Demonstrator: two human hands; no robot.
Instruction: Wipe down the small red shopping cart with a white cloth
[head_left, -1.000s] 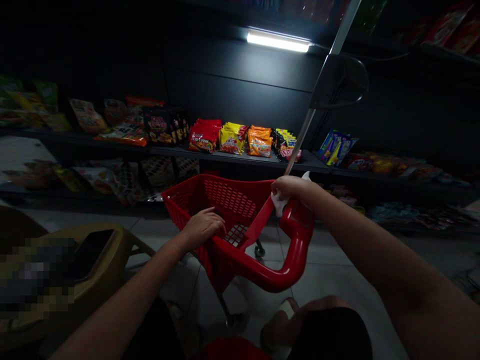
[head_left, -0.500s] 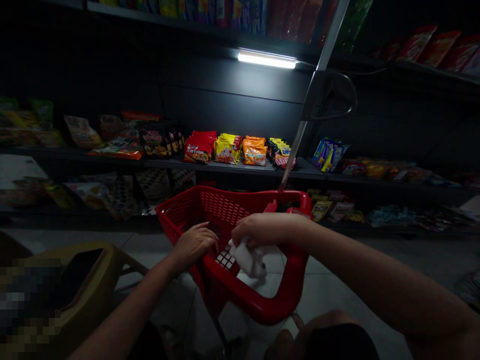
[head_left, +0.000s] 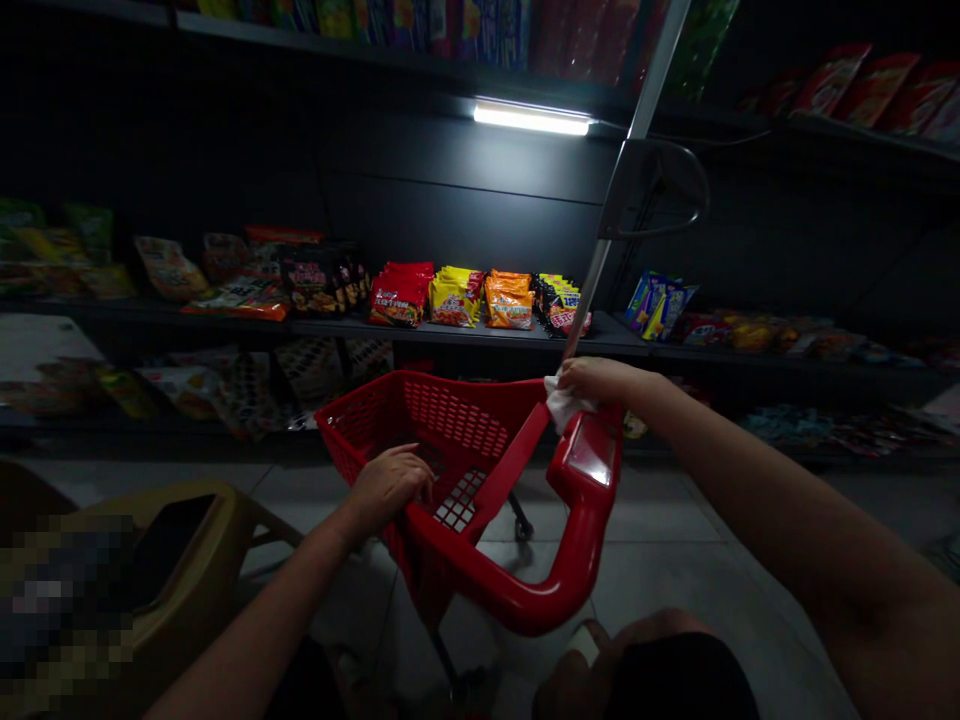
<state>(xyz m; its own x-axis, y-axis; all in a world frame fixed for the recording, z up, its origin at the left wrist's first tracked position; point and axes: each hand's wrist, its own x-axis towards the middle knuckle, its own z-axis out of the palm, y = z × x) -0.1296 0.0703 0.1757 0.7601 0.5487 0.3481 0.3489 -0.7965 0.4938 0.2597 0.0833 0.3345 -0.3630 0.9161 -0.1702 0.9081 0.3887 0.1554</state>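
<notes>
A red plastic shopping trolley basket (head_left: 517, 605) with a mesh wall stands in front of me on a thin wheeled frame. My left hand (head_left: 390, 490) grips its near left side, fingers curled over the edge. My right hand (head_left: 589, 385) is at the far right corner of the basket. It presses a crumpled white cloth (head_left: 562, 405) against the rim there. A glossy panel (head_left: 590, 450) on the handle lies just below that hand. The basket's inside holds nothing that I can see.
Dark store shelves (head_left: 465, 330) with bright snack and noodle packets run ahead and to the right. A metal pole (head_left: 600, 270) rises behind the basket. An olive plastic seat (head_left: 217, 530) with a pixelated object stands at lower left, on a tiled floor.
My right hand has moved from over the middle of the basket to its far right corner, taking the white cloth along. My left hand stays on the side.
</notes>
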